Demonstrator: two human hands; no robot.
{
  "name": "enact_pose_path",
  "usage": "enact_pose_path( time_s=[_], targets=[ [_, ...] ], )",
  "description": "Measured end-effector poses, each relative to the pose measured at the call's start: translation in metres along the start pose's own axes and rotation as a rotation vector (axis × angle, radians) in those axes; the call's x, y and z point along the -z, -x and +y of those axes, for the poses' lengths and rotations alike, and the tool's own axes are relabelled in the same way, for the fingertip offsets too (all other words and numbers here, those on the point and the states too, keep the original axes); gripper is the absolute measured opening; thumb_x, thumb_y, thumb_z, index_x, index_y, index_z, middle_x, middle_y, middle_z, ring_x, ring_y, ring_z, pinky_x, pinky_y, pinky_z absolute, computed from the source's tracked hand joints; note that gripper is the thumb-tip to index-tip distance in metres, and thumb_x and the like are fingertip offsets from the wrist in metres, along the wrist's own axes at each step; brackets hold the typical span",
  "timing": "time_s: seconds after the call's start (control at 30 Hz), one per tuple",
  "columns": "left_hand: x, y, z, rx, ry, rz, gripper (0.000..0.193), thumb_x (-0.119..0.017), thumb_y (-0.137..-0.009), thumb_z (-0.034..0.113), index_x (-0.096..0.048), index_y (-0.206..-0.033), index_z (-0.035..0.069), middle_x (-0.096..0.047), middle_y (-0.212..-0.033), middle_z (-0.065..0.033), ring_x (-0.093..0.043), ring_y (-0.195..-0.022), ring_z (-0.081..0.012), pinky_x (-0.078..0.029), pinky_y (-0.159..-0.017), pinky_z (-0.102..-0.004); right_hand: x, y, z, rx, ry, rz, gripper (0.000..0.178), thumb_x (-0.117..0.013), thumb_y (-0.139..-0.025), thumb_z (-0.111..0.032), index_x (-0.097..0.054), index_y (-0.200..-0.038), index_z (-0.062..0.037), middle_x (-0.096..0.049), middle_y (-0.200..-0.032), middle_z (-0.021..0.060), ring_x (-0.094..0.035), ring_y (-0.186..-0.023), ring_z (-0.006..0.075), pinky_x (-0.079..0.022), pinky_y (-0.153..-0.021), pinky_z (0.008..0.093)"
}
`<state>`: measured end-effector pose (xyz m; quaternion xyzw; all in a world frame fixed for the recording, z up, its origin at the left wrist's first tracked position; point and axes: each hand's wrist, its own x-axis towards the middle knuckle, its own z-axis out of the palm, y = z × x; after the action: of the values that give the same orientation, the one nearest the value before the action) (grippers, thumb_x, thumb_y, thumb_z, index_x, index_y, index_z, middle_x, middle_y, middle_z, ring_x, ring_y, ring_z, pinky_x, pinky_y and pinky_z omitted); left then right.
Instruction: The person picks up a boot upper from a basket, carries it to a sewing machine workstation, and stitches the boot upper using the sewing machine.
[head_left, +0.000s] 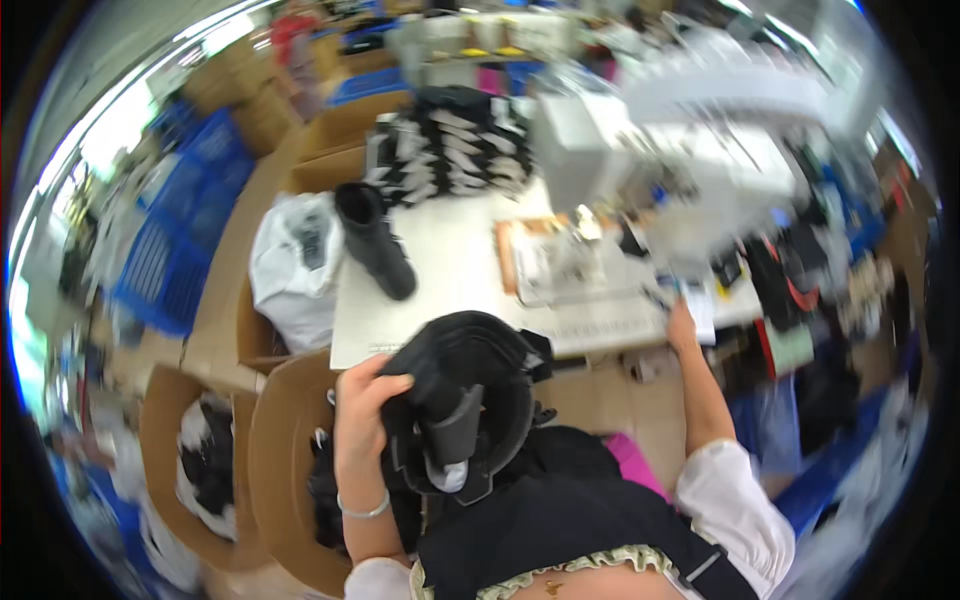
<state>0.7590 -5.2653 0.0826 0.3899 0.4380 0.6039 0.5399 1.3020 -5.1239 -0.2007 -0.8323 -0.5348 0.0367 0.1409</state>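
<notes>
My left hand point(362, 408) grips the side of a black boot point(465, 345), its thumb over the rim. The boot's wide opening faces up, showing a dark grey lining piece and a small white patch inside. My right hand point(682, 325) is stretched out to the right end of the white worktable point(450, 250). Its fingers are drawn together beside a small dark tool point(655, 298); what they hold is too small to make out. Another black boot point(376, 245) lies on the table, at the left. A sewing machine point(590, 150) stands at the table's right, partly blurred.
Black-and-white pieces point(455, 145) are piled at the table's back. A white bag point(295, 270) and cardboard boxes point(275, 470) flank the left side. Blue crates point(170, 250) stand farther left. A white lamp point(725, 95) overhangs the machine. Dark items point(800, 260) crowd the right.
</notes>
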Motion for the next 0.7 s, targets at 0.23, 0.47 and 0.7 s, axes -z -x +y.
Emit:
enact_pose_path(
  time_s=[0.23,0.47,0.7],
  targets=[
    [-0.033,-0.055,-0.028,0.168,0.091,-0.062,0.015,-0.056,-0.073,0.002,-0.061,-0.085,-0.005,-0.062,-0.079,-0.0047,-0.055,-0.071,-0.0080,-0.043,-0.068,-0.0205,-0.035,-0.103,0.020,0.362,0.486,-0.264,0.022,-0.043,-0.082,-0.010,-0.053,-0.099,-0.0001,-0.057,-0.099,0.0236,-0.058,-0.090,0.0329,-0.049,-0.075,0.0365],
    [-0.045,-0.087,-0.005,0.181,0.262,-0.085,0.015,-0.056,-0.073,0.002,-0.062,-0.085,-0.005,-0.063,-0.079,-0.0056,-0.057,-0.072,-0.0083,-0.043,-0.071,-0.0202,-0.074,-0.135,0.047,0.443,0.470,-0.001,0.024,-0.042,-0.084,-0.008,-0.051,-0.104,-0.0001,-0.054,-0.106,0.0181,-0.052,-0.102,0.0306,-0.045,-0.084,0.0384],
    [-0.029,-0.134,0.024,0.148,0.196,-0.100,0.011,-0.057,-0.074,0.002,-0.061,-0.083,-0.004,-0.063,-0.078,-0.0071,-0.059,-0.070,-0.0098,-0.046,-0.066,-0.0204,-0.044,-0.102,0.030,0.586,0.559,-0.116,0.033,-0.043,-0.082,-0.008,-0.040,-0.112,0.0036,-0.047,-0.118,0.0215,-0.061,-0.076,0.0300,-0.052,-0.062,0.0334]
  ],
)
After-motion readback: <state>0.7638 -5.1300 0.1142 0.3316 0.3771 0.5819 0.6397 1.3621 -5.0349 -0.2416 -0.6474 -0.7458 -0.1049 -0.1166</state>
